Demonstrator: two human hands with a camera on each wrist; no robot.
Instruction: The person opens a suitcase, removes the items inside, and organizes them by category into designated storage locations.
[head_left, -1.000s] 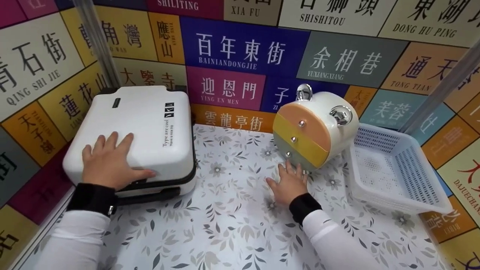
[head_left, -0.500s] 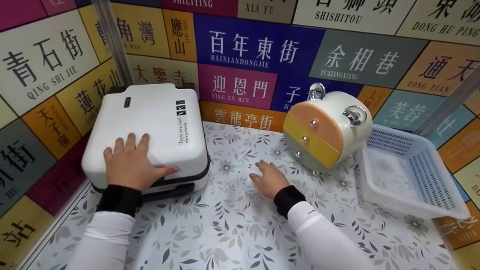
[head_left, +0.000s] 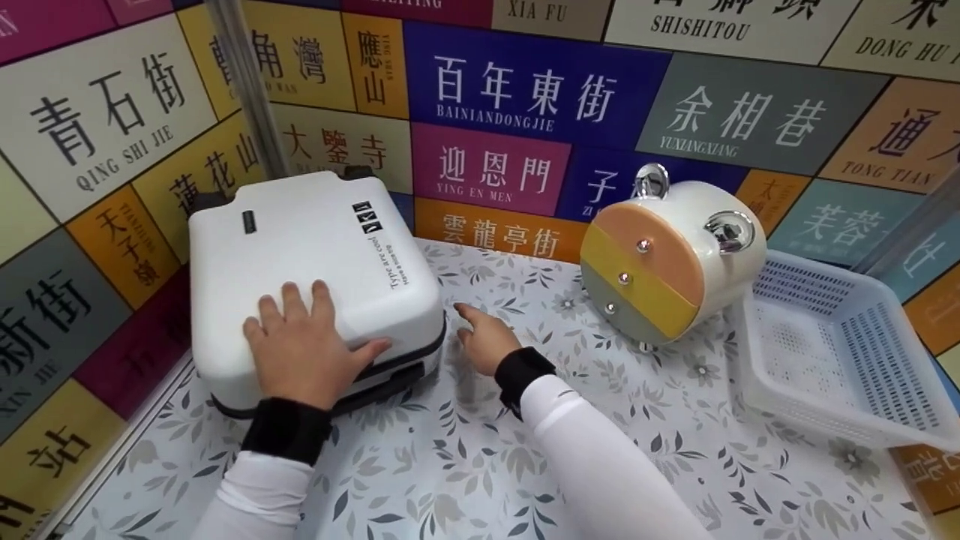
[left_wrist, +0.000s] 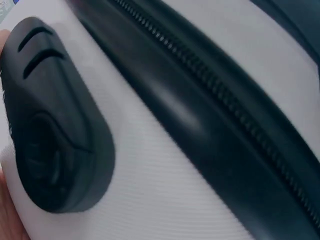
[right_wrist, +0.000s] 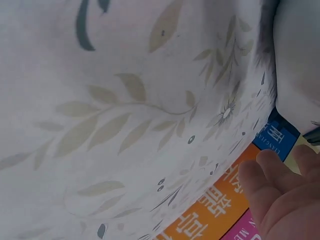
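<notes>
A small white suitcase (head_left: 322, 232) with printed lettering lies flat on the left. My left hand (head_left: 304, 349) rests on its lid with fingers spread, the thumb reaching over the front edge. In the left wrist view a black latch (left_wrist: 60, 120) and the zipper (left_wrist: 210, 85) in its black trim fill the picture; only slivers of that hand show. Close to the suitcase's right side is my right hand (head_left: 486, 339), over the table, fingers loosely extended and holding nothing. The right wrist view shows its fingers (right_wrist: 270, 175) near the white side of the suitcase.
A white barrel-shaped box (head_left: 671, 259) with orange, yellow and grey bands, silver knobs and chrome ears stands at the right back. Beside it is a white plastic basket (head_left: 847, 431). Sign-patterned walls (head_left: 540, 82) enclose the leaf-print tabletop (head_left: 570, 457).
My right hand has moved left from beside the barrel-shaped box to the suitcase's side. The suitcase has turned slightly counterclockwise under my left hand. The head view has shifted left.
</notes>
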